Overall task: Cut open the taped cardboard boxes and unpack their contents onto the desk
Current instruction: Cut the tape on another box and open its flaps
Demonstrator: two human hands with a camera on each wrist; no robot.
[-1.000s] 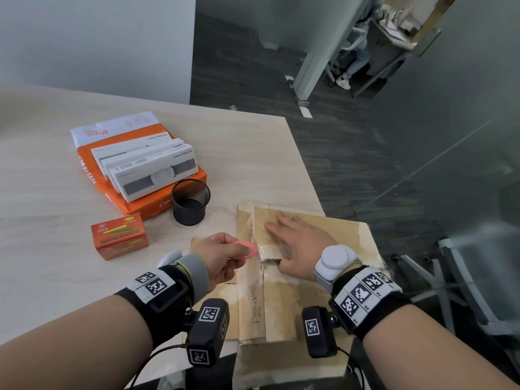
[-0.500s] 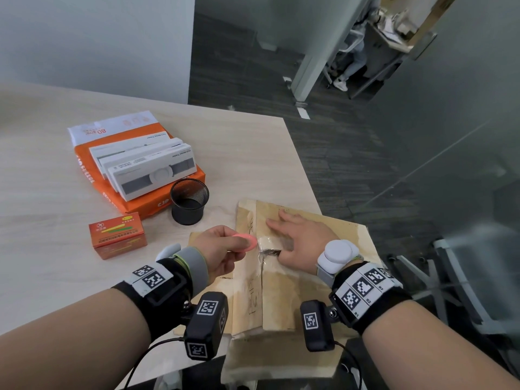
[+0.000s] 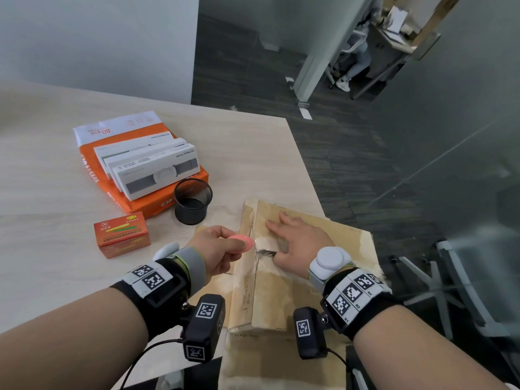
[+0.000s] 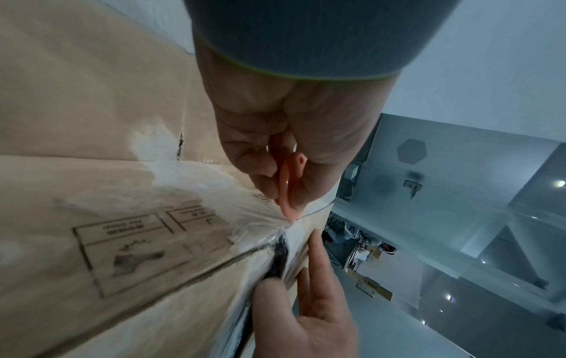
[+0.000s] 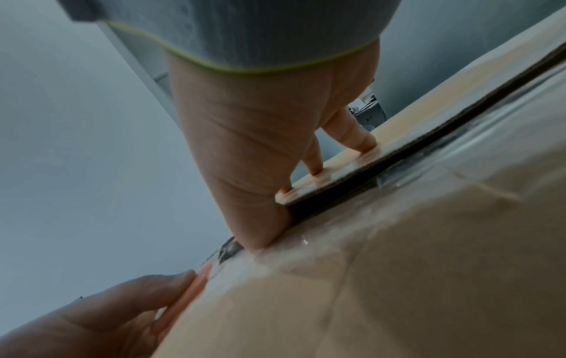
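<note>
A brown cardboard box [image 3: 284, 288] sealed with clear tape sits at the desk's near right corner. My left hand [image 3: 216, 249] pinches a small pink cutter [image 3: 242, 243] between thumb and fingers; its tip [image 4: 289, 215] touches the tape at the centre seam [image 4: 275, 256]. My right hand [image 3: 292, 237] lies flat on the right flap, fingers spread and straight, fingertips [image 5: 318, 174] pressing the flap beside the dark slit [image 5: 352, 186]. The tape behind the cutter looks split and wrinkled.
On the desk [image 3: 50, 209] to the left stand a black mesh pen cup [image 3: 192, 201], a small orange box [image 3: 122, 235], and an orange paper ream [image 3: 121, 153] with white product boxes [image 3: 152, 170] stacked on it. The desk's right edge drops to dark floor; a chair [image 3: 464, 277] stands at right.
The left hand with the pink cutter has stayed at the box's centre seam, edging slightly along the tape. The right hand keeps pressing the flap. The head view shifted a little.
</note>
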